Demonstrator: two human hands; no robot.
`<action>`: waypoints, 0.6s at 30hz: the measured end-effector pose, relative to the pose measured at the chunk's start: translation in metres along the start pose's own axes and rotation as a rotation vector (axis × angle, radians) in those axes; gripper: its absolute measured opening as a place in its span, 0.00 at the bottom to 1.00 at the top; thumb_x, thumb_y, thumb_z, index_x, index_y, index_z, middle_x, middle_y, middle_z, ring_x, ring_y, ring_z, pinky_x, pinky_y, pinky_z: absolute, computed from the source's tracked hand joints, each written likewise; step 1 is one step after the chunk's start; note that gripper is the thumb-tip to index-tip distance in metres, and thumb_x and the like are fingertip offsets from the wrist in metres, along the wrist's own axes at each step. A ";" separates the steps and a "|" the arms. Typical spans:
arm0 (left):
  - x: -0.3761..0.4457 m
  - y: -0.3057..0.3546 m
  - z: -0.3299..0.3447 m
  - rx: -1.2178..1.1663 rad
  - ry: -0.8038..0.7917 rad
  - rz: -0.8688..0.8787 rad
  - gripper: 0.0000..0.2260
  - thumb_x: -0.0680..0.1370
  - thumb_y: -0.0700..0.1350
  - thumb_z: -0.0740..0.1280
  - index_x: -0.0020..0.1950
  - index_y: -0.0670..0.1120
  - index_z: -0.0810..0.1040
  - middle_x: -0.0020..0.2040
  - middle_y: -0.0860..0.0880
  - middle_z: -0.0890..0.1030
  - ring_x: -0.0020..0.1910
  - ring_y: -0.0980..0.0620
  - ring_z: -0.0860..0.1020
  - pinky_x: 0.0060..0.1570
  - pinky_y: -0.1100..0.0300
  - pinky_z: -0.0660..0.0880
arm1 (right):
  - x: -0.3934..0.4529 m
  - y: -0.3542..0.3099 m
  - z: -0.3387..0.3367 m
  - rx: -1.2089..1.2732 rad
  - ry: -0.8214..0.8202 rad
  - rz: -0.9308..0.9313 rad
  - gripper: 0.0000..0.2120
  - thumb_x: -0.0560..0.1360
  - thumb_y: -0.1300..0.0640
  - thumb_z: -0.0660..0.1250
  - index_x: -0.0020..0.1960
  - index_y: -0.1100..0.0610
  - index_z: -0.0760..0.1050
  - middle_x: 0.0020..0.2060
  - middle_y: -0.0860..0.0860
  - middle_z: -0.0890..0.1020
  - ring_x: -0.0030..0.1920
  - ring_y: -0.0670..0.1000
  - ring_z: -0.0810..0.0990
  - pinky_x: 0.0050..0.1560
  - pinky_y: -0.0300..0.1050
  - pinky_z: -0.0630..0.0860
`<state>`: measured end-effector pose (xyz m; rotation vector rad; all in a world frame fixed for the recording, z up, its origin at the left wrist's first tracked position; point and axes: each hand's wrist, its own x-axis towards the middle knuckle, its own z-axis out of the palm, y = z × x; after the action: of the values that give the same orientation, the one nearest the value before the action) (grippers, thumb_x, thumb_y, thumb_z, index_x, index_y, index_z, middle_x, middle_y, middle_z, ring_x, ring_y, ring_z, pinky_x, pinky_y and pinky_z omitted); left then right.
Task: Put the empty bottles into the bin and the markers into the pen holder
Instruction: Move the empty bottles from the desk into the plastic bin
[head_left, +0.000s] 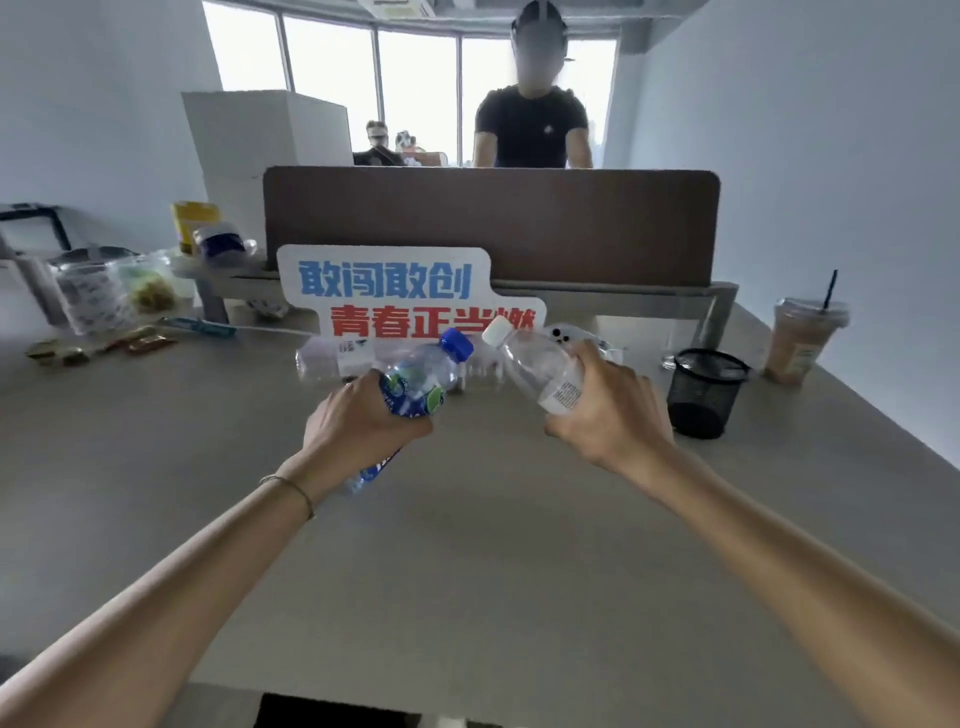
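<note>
My left hand (358, 415) grips a clear bottle with a blue cap and blue-green label (421, 382), lifted above the desk and tilted to the right. My right hand (608, 410) grips a clear bottle with a white cap (535, 364), tilted to the left. A third clear bottle (337, 358) lies on its side on the desk behind my left hand. The black mesh pen holder (704, 392) stands to the right of my right hand. No markers and no bin are in view.
A white sign with blue and red characters (395, 291) leans on the brown desk divider (493, 223). An iced drink cup with a straw (800, 338) stands at the far right. Jars and snack wrappers (104, 306) crowd the far left. A person stands behind the divider.
</note>
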<state>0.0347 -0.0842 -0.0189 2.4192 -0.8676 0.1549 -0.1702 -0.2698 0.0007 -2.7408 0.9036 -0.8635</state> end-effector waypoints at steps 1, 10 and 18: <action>-0.004 0.017 0.008 -0.008 -0.016 0.035 0.22 0.64 0.64 0.74 0.50 0.54 0.74 0.39 0.58 0.79 0.36 0.59 0.76 0.34 0.60 0.70 | -0.010 0.012 -0.009 -0.009 0.012 0.028 0.31 0.63 0.44 0.74 0.61 0.49 0.66 0.47 0.52 0.84 0.46 0.61 0.83 0.40 0.48 0.71; -0.039 0.161 0.077 -0.097 -0.119 0.280 0.26 0.64 0.68 0.74 0.53 0.54 0.75 0.45 0.54 0.82 0.42 0.50 0.81 0.43 0.55 0.77 | -0.088 0.120 -0.091 -0.060 0.114 0.249 0.33 0.63 0.44 0.74 0.64 0.46 0.67 0.51 0.49 0.84 0.48 0.59 0.83 0.41 0.47 0.70; -0.101 0.323 0.137 -0.188 -0.244 0.524 0.20 0.67 0.66 0.75 0.43 0.54 0.73 0.39 0.54 0.79 0.39 0.48 0.79 0.40 0.56 0.72 | -0.183 0.227 -0.181 -0.177 0.229 0.496 0.32 0.62 0.45 0.74 0.63 0.46 0.67 0.52 0.49 0.84 0.49 0.59 0.82 0.41 0.46 0.70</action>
<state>-0.2542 -0.3073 -0.0115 2.0168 -1.5429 -0.0294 -0.5068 -0.3386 -0.0027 -2.3942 1.6806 -1.0393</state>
